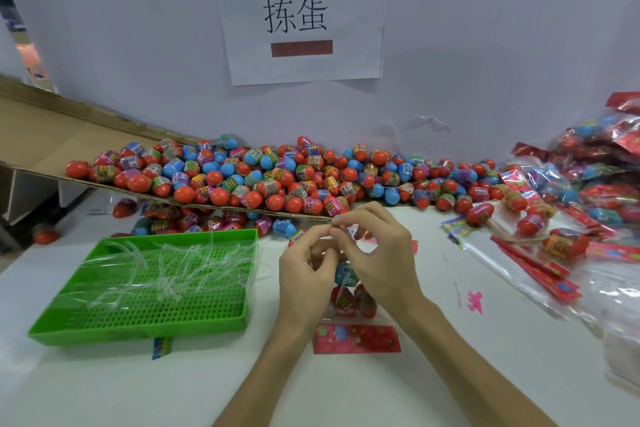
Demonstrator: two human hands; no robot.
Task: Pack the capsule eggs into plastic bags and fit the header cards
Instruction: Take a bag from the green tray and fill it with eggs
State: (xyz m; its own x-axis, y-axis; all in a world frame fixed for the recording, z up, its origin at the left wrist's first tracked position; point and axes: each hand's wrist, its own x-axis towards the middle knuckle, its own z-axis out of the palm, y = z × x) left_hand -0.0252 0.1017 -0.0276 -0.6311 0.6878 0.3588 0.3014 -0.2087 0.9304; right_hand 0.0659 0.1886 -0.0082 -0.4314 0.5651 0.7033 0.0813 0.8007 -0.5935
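Here, white table point(346, 392) against pale wall point(485, 45), paper sign point(301, 14); left hand point(306, 274), right hand point(381, 253) together pinch bag point(351, 302) top.

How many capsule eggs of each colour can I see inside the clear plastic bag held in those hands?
Blue plastic capsule eggs: 1
Red plastic capsule eggs: 2
Total showing in the clear plastic bag: 3

The green tray point(138, 329) at nine o'clock was glossy perforated plastic; capsule eggs point(221, 196) at twelve shone smooth on matt cardboard point(52, 135); the plastic bag point(348, 300) was clear film.
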